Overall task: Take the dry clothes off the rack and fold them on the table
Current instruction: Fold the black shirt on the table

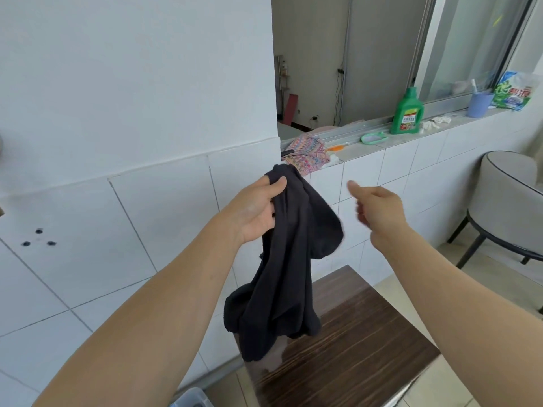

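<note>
A black garment hangs bunched from my left hand, which grips its top edge at chest height. Its lower end dangles just above the near left corner of the dark wooden table. My right hand hovers to the right of the garment, apart from it, fingers loosely curled and blurred, holding nothing. The drying rack is not in view.
A tiled ledge behind holds a patterned cloth, a green detergent bottle, a blue cup and a detergent bag. A grey chair stands at right. A tiled wall is at left.
</note>
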`<state>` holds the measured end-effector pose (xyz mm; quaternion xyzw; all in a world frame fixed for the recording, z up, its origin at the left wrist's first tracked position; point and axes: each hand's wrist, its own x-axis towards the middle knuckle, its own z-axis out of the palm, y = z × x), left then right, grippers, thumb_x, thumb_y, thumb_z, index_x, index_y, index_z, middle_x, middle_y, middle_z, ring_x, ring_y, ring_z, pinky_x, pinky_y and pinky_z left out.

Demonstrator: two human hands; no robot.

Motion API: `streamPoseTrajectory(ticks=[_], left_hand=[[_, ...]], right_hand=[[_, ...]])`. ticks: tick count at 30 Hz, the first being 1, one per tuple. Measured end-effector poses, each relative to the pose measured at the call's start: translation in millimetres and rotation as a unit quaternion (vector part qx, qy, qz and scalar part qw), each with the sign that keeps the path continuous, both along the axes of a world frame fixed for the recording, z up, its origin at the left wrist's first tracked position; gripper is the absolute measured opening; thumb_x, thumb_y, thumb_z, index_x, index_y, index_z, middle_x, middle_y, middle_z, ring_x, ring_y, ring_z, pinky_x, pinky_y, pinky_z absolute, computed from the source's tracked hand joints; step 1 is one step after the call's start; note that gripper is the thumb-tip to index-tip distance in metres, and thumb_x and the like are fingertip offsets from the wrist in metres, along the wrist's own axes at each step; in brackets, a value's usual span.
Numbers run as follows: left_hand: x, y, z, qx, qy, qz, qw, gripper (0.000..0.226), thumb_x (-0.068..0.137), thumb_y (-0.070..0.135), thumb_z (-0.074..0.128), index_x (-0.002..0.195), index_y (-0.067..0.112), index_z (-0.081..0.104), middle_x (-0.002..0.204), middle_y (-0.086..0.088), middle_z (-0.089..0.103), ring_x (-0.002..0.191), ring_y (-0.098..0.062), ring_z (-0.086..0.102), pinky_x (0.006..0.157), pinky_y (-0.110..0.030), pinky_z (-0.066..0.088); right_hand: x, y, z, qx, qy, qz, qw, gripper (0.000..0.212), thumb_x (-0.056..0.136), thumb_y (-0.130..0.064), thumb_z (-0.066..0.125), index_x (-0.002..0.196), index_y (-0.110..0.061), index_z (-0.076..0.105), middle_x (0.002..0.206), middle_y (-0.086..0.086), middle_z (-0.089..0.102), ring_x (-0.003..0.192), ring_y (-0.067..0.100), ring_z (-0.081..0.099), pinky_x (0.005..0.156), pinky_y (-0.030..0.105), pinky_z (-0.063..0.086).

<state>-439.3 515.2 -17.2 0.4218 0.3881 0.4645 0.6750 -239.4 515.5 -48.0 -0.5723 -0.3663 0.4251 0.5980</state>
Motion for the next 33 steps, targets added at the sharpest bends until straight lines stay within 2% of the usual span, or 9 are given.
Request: streamPoseTrajectory(ticks=[4,11,15,19,22,25,28,31,33], left_hand=[[22,0,13,0.0,-0.12,0.031,0.992,0.019,0.099,0.02,0.052,0.117,0.018,0.047,0.113,-0.008,0.059,0.11,-0.024,0.057,0.1,-0.043,0.046],[35,2,46,0.025,-0.214,0.123,0.969,0.047,0.096,0.015,0.058,0.136,0.018,0.035,0.141,-0.012,0.042,0.1,-0.022,0.062,0.075,-0.042,0.058],[5,17,46,0.055,0.083,0.216,0.971,0.073,0.096,0.027,0.058,0.152,0.016,0.012,0.15,-0.007,0.032,0.129,-0.027,0.043,0.105,-0.049,0.041],[-17,24,23,-0.012,0.328,0.184,0.927,0.068,0.092,0.018,0.063,0.147,0.005,0.024,0.14,-0.014,0.041,0.123,-0.031,0.044,0.104,-0.046,0.042],[-24,23,-2,-0.055,0.42,0.13,0.896,0.075,0.087,0.007,0.065,0.148,0.007,0.023,0.139,-0.016,0.042,0.121,-0.032,0.045,0.103,-0.046,0.043],[-24,18,-24,-0.057,0.486,0.069,0.87,0.088,0.085,0.008,0.066,0.153,0.011,0.011,0.143,-0.014,0.037,0.126,-0.033,0.042,0.104,-0.044,0.042],[-16,12,-37,-0.074,0.464,0.029,0.882,0.089,0.084,0.017,0.071,0.153,0.013,0.013,0.144,-0.011,0.039,0.127,-0.032,0.043,0.104,-0.045,0.043],[-6,6,-37,-0.131,0.374,0.048,0.917,0.079,0.09,0.023,0.067,0.151,0.015,0.019,0.148,-0.011,0.035,0.131,-0.034,0.039,0.1,-0.052,0.043],[-3,2,-32,-0.165,0.295,0.072,0.939,0.06,0.095,0.016,0.059,0.146,0.011,0.028,0.148,-0.013,0.034,0.133,-0.035,0.035,0.095,-0.057,0.044]], right_hand=[[-38,-17,10,-0.04,-0.183,0.272,0.944,0.033,0.075,-0.032,0.081,0.09,-0.008,0.062,0.08,0.002,0.065,0.073,0.016,0.067,0.069,0.027,0.055],[-55,-12,-27,-0.045,-0.391,0.154,0.906,0.017,0.087,-0.008,0.048,0.098,-0.008,0.06,0.087,0.006,0.06,0.081,0.024,0.055,0.064,0.026,0.041],[-15,-9,-63,-0.152,-0.483,0.075,0.859,0.013,0.086,-0.003,0.042,0.078,-0.011,0.047,0.095,0.012,0.059,0.079,0.025,0.048,0.067,0.029,0.04],[16,-9,-73,-0.23,-0.531,0.021,0.815,0.022,0.088,-0.01,0.047,0.107,-0.006,0.055,0.115,0.017,0.056,0.1,0.034,0.055,0.071,0.032,0.041],[26,-5,-62,-0.246,-0.443,-0.037,0.862,0.039,0.087,-0.016,0.05,0.123,-0.001,0.047,0.124,0.02,0.046,0.105,0.038,0.055,0.078,0.036,0.045],[30,3,-37,-0.248,-0.043,-0.053,0.966,0.03,0.089,-0.018,0.049,0.115,-0.004,0.053,0.101,0.014,0.053,0.072,0.026,0.057,0.054,0.035,0.059],[29,7,-20,-0.245,0.235,-0.057,0.939,0.017,0.096,-0.015,0.04,0.097,-0.003,0.051,0.091,0.016,0.053,0.074,0.034,0.059,0.065,0.053,0.058],[27,16,-19,-0.186,0.17,-0.03,0.967,0.033,0.1,-0.014,0.034,0.13,-0.004,0.045,0.129,0.02,0.051,0.109,0.038,0.057,0.083,0.05,0.05],[27,16,-22,-0.157,0.016,-0.029,0.987,0.036,0.097,-0.008,0.039,0.131,-0.002,0.049,0.131,0.021,0.053,0.099,0.032,0.056,0.072,0.04,0.051]])
